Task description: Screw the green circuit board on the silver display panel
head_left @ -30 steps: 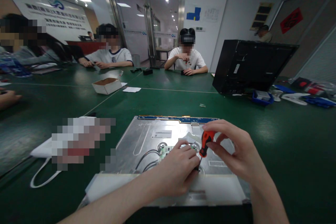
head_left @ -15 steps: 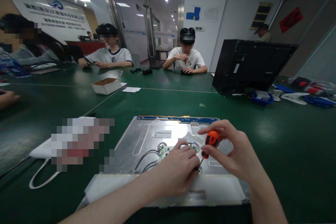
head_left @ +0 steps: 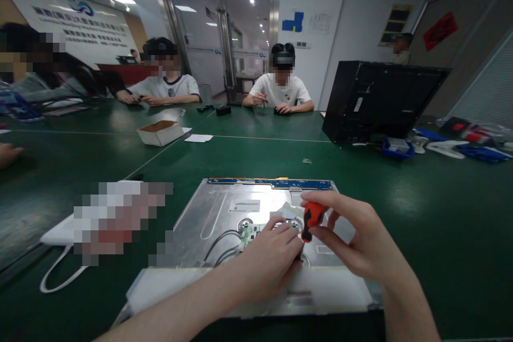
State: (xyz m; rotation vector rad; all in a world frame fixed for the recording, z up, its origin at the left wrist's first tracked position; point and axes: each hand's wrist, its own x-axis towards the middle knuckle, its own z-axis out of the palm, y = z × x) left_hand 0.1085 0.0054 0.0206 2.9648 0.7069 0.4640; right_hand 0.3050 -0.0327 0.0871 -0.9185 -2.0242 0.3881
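My right hand point(head_left: 352, 230) pinches the thick orange-and-black handle of a screwdriver point(head_left: 314, 215) between thumb and fingers. Its shaft slants down toward my left fingertips, and the tip is hidden there. My left hand point(head_left: 276, 248) lies curled over a small green circuit board point(head_left: 250, 231), fingers bent together; whatever they grip is out of sight. Beneath both hands is a flat silver metal display panel point(head_left: 192, 224) with a blue circuit strip point(head_left: 240, 184) along its far edge. Dark cables point(head_left: 214, 240) run from the green board toward the near side.
A white power-bank-like object point(head_left: 60, 230) with a strap lies left of the panel. Farther off are an open white box point(head_left: 160, 133), papers point(head_left: 199, 138) and a black monitor housing point(head_left: 377, 101). A blue tray point(head_left: 396, 148) sits beside it. Several people sit around the green table.
My right hand has turned the screwdriver handle and shifted it slightly left, tilting it more upright. My left hand stays on the board. The view has swung a little.
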